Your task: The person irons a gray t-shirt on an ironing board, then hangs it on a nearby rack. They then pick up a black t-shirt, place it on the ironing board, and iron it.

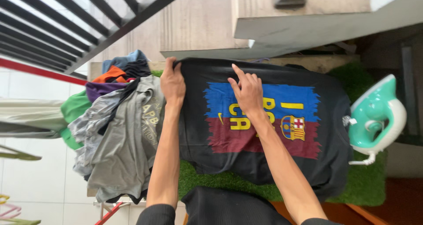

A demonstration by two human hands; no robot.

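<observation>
I had the black printed T-shirt (264, 132) spread out, smoothing it: left hand (172, 85) pinched its far edge, right hand (247, 92) lay open-fingered on the print; next called for flattening wrinkles beyond my fingertips.

white tiled floor (26, 172), concrete stairs (308, 26), black railing (66, 26), daylight

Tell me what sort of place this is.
Probably a home ironing corner beneath a staircase: a black printed T-shirt lies spread on a green turf-like mat, a teal-and-white clothes iron stands beside it, and a heap of mixed clothes waits nearby.
</observation>
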